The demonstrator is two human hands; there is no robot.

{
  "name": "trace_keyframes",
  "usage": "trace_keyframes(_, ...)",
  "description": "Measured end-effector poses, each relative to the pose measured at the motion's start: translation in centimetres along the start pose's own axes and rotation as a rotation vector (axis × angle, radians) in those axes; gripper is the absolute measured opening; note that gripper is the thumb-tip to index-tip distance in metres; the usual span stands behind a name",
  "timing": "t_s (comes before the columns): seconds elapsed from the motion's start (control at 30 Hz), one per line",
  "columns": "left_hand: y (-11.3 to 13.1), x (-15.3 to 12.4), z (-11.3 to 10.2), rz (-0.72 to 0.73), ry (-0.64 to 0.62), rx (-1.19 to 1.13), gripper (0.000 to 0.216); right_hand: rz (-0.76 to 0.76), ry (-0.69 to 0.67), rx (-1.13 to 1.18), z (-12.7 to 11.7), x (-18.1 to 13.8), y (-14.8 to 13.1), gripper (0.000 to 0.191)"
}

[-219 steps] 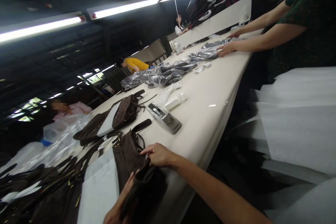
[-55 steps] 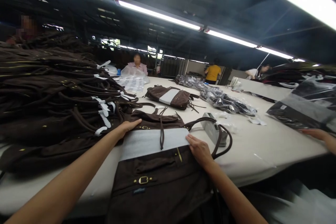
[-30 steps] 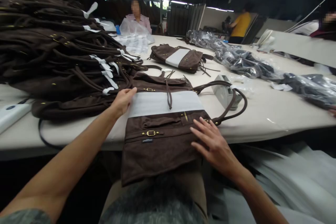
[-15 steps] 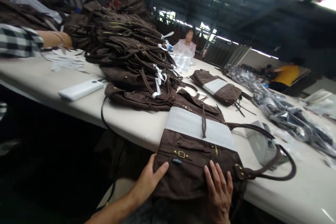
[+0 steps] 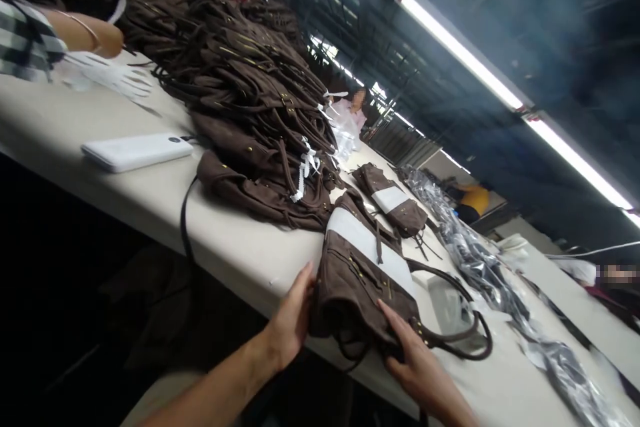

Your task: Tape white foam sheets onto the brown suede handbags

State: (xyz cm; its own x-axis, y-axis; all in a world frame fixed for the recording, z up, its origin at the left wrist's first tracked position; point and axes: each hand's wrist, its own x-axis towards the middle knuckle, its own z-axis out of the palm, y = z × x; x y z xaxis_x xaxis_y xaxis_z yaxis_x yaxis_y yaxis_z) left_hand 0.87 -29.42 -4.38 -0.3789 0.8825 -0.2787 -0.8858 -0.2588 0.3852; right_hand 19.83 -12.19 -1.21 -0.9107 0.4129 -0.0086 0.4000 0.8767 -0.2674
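A dark brown fabric handbag [image 5: 360, 287] lies over the front edge of the table, with a white band wrapped across it and its two handles [image 5: 465, 340] looping off to the right. My left hand [image 5: 295, 313] grips the bag's left side, its fingers partly hidden behind the fabric. At the lower right of the bag, my right hand [image 5: 413, 357] holds the bottom part, index finger along the front and thumb lower down. The bag's bottom end is bent up between the hands. Under the handles sits a clear plastic object [image 5: 447, 303], only partly visible.
A tall pile of brown bags [image 5: 250, 93] with white tags stands left of centre. Nearby lie a white phone-like device [image 5: 137, 152] and another banded bag [image 5: 393, 200]. Plastic-wrapped goods [image 5: 465, 247] line the right. A co-worker's arm [image 5: 83, 33] reaches in at left.
The view has tilted and swung to the right. Its lower end now bent upward, the bag has turned between my hands. My right hand has shifted from lying flat to gripping the lower edge.
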Motion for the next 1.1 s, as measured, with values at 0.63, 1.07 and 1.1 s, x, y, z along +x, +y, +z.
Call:
trace_keyframes(0.63,-2.8,0.0,-4.2,0.446,0.206,0.916,0.026,-0.221,0.557,-0.229,6.0,4.8,-12.1,0.058)
trace_keyframes(1.07,-3.2,0.0,-7.3,0.270,0.121,0.435,0.033,-0.325,0.425,-0.300,13.2,4.1,-11.3,0.077)
trace_keyframes(1.1,-3.5,0.0,-7.9,0.240,0.142,0.372,0.036,-0.297,0.438,-0.289,14.1,3.7,-11.4,0.076)
